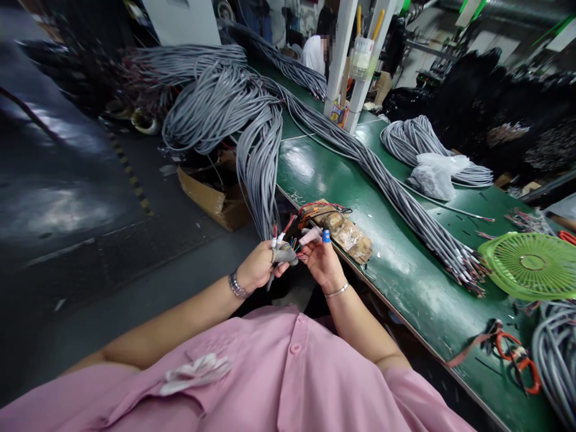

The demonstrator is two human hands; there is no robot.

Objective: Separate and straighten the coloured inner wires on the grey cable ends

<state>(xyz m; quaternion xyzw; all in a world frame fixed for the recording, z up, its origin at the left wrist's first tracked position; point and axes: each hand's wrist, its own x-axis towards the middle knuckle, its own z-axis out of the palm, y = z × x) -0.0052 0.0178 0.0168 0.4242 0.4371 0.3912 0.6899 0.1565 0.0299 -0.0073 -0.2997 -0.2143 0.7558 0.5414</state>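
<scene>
My left hand (258, 264) is closed around the end of a grey cable (264, 207), wearing a grey finger cover on one digit. Thin coloured wires (294, 245) fan out from the stripped cable end, towards the other hand. With fingertips pinched, my right hand (321, 261) holds the red wire ends; pale wrap and a blue band cover some of its fingers. Just beyond the hands, a wooden block (353, 240) wrapped in tape lies at the table edge, with red and black wire beside it. The cable runs up into a large hanging bundle.
A long row of grey cables (360, 153) crosses the green table (310, 174). A green basket (531, 264), orange-handled scissors (517, 360) and cable coils lie right. A plastic bag (436, 174) rests on a coil. An open cardboard box (216, 201) stands on the floor. A person (314, 54) is behind the post.
</scene>
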